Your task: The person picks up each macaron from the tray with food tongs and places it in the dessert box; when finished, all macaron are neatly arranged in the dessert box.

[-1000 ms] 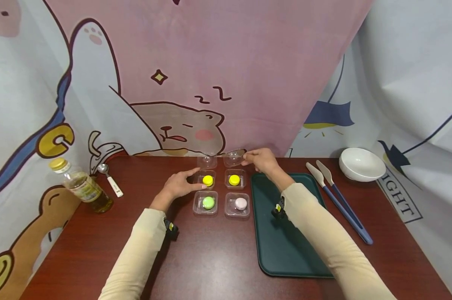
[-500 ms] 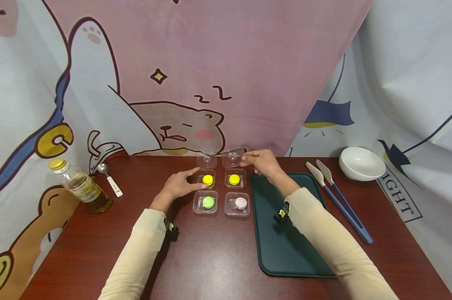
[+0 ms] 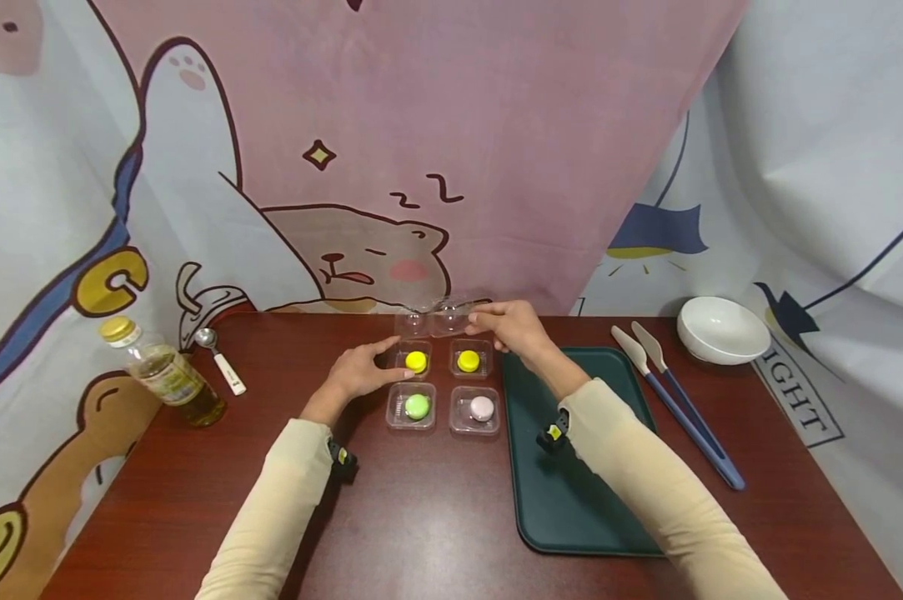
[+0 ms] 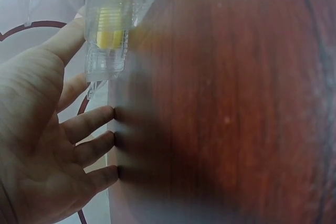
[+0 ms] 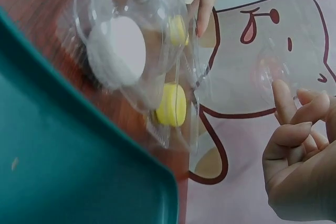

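Note:
My left hand [image 3: 357, 368] spans the back left clear plastic box [image 3: 404, 348], thumb at its front and index finger at its back; its other fingertips touch the table in the left wrist view. A yellow macaron [image 3: 416, 362] sits in that box. Behind the back right clear box [image 3: 480, 348], which has another yellow macaron [image 3: 469, 361], my right hand [image 3: 517, 330] pinches a raised clear domed lid [image 3: 448, 318]. The left box's clear lid [image 3: 412, 322] stands up next to it. In front are boxes with a green macaron [image 3: 417, 407] and a pale pink macaron [image 3: 482, 408].
Right of the boxes lies a dark green tray [image 3: 571, 508], under my right forearm. Blue-handled tongs [image 3: 693, 417] and a white bowl [image 3: 724, 330] are farther right. An oil bottle [image 3: 168, 375] and a measuring spoon [image 3: 223, 363] stand left. A printed cloth [image 3: 526, 150] hangs behind.
My right hand has moved slightly left, and the lid it pinches has shifted left towards the other raised lid. The left hand has stayed in place.

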Available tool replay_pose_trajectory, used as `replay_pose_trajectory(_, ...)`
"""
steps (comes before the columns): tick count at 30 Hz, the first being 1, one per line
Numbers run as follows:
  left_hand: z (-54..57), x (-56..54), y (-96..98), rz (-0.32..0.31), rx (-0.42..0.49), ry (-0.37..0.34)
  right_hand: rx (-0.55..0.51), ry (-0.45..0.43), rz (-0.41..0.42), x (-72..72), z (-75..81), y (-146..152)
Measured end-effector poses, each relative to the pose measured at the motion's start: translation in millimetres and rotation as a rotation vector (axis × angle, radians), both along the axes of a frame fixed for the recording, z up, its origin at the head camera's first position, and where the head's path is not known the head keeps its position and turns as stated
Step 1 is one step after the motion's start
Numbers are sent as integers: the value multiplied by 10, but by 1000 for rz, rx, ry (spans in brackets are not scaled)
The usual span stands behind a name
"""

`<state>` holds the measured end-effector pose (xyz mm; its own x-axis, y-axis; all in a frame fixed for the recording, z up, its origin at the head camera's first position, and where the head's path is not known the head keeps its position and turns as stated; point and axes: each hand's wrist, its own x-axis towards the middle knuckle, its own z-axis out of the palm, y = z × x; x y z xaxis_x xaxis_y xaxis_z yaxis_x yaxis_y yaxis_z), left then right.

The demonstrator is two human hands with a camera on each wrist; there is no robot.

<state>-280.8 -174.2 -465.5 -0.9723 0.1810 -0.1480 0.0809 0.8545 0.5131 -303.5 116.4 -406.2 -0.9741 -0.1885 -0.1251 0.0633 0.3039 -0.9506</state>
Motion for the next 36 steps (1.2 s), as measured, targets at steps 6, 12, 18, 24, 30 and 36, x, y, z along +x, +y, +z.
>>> replay_pose_trajectory(6, 19, 5, 5, 11, 10, -2, -23, -4, 9, 4, 8, -128)
replay_pose_trajectory(12, 14, -3, 13, 14, 7, -2, -61, -29, 21, 1, -26, -206)
replay_pose_trajectory(18, 34, -15, 6, 24, 35, -22, -66, -53, 20, -4, -46, -249)
replay_pose_trajectory(24, -3, -33, -30, 38, 124, 67, -103, -62, -14, -18, -63, -311)
replay_pose_trajectory(30, 114, 6, -3, 144, 313, 159, -64, 27, -57, -43, -107, -392)
replay_pose_trajectory(36, 368, 56, 123, 171, 698, 6, 91, 256, -66, -37, -137, -489)
